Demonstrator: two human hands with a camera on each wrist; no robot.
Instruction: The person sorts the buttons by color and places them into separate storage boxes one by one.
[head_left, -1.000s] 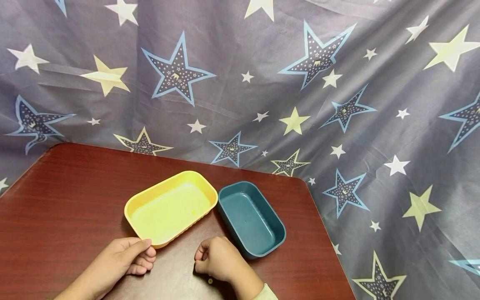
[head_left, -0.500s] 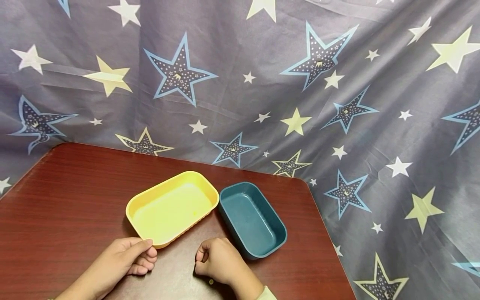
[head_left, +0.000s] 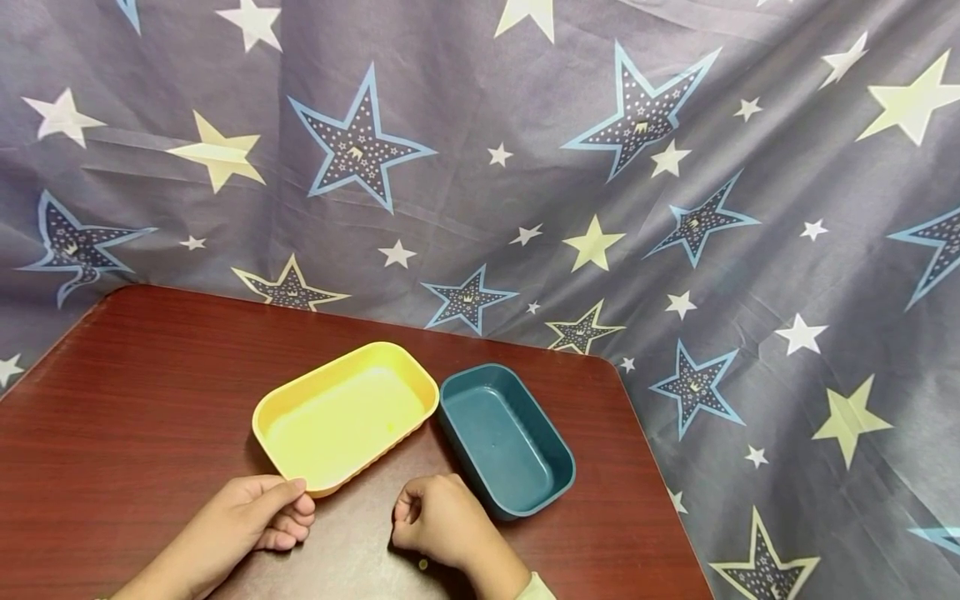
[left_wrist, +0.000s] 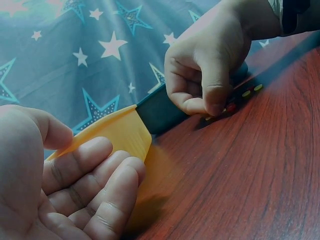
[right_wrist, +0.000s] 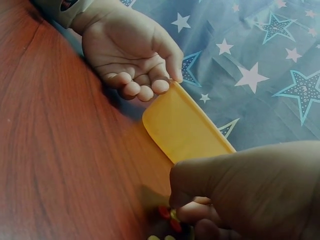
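My left hand [head_left: 251,521] pinches the near-left corner of a yellow rectangular tray [head_left: 345,362] between thumb and curled fingers. In the left wrist view its thumb lies on the rim. To the right, my right hand [head_left: 446,521] rests low at the table with fingers curled. Small round red pieces [right_wrist: 164,212] and yellow pieces [left_wrist: 258,87] lie by and under its fingertips; whether it pinches one is hidden. From above, a single yellow piece [head_left: 423,564] shows below that hand. A dark teal rectangular tray [head_left: 498,450] stands just beyond the right hand.
Both trays stand close together on a reddish-brown wooden table [head_left: 150,400]. Behind it and along its right side hangs a grey curtain [head_left: 465,167] with printed stars.
The head view shifts very slightly. Both hands and both trays stay as they were.
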